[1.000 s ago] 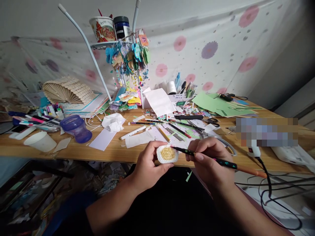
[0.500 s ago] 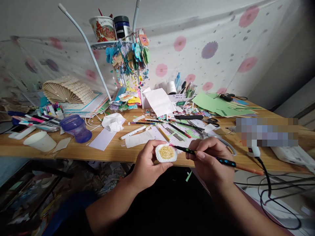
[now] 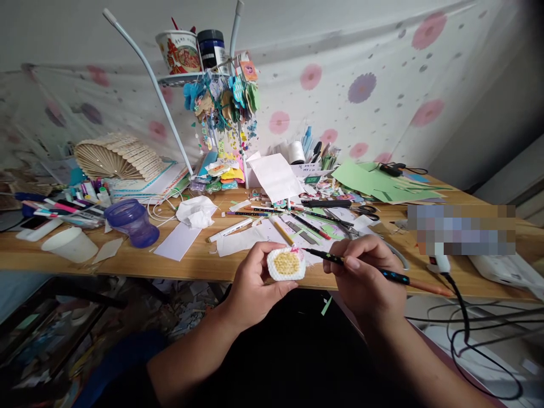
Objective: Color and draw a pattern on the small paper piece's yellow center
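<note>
My left hand (image 3: 255,283) pinches a small white textured piece (image 3: 286,264) between thumb and fingers, above the table's front edge. A yellow oval fills its middle, and a pink patch marks its upper right corner. My right hand (image 3: 369,275) is closed around a black marker pen (image 3: 331,256) with small coloured patterns and an orange rear end. The pen's tip points left, close to the pink patch; whether it touches the piece I cannot tell. Just behind the piece lies a yellow pen (image 3: 283,233) on papers.
On the wooden table (image 3: 140,258) stand a purple cup (image 3: 131,222) and a white cup (image 3: 70,245) at left. Crumpled tissue (image 3: 195,211), pens, scissors (image 3: 366,212) and green paper (image 3: 369,180) lie farther back. A black cable (image 3: 461,309) hangs at right.
The pen in my right hand has shifted slightly right, its tip drawing back from the piece's upper right corner. More of the pink patch shows. My left hand stays nearly still.
</note>
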Tool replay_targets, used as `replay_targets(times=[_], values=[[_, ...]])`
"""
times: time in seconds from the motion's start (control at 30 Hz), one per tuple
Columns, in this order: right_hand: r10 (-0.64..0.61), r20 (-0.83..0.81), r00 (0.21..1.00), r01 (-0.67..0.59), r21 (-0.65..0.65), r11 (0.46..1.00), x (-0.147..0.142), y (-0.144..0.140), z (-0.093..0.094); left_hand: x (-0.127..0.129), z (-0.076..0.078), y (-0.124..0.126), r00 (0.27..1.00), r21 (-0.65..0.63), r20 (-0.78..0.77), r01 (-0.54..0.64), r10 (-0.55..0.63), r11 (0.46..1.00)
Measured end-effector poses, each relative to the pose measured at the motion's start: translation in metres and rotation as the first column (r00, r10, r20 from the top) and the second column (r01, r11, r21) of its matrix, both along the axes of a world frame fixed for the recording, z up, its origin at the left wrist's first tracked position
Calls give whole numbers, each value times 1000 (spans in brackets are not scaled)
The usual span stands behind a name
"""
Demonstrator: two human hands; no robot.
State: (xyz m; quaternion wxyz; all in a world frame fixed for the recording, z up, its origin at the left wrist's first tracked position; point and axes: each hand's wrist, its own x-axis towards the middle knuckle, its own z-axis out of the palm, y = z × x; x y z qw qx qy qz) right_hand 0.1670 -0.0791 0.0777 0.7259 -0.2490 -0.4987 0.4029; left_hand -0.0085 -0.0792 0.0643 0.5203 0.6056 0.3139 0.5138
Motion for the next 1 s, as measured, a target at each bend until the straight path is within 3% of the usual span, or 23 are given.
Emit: replay_targets(times=[0.2, 0.57, 0.73, 0.87, 1.0], values=[[-61, 14, 998, 61, 0, 998, -1, -1, 0, 0, -2, 1, 1000, 11, 3, -8, 8, 1000], [14, 6, 1000, -14, 45, 999, -1, -2, -2, -1, 0, -1, 1000, 28, 7, -24, 23, 999], [-75, -10, 997, 75, 34, 997, -2, -2, -3, -1, 1, -1, 1000, 20, 14, -23, 23, 1000], [-12, 24, 1000, 11, 47, 999, -3, -3, -4, -1, 2, -2, 1000, 10, 19, -12, 12, 1000], [-50, -25, 998, 51, 42, 998, -3, -1, -5, -1, 2, -1, 1000, 7, 29, -6, 5, 1000]])
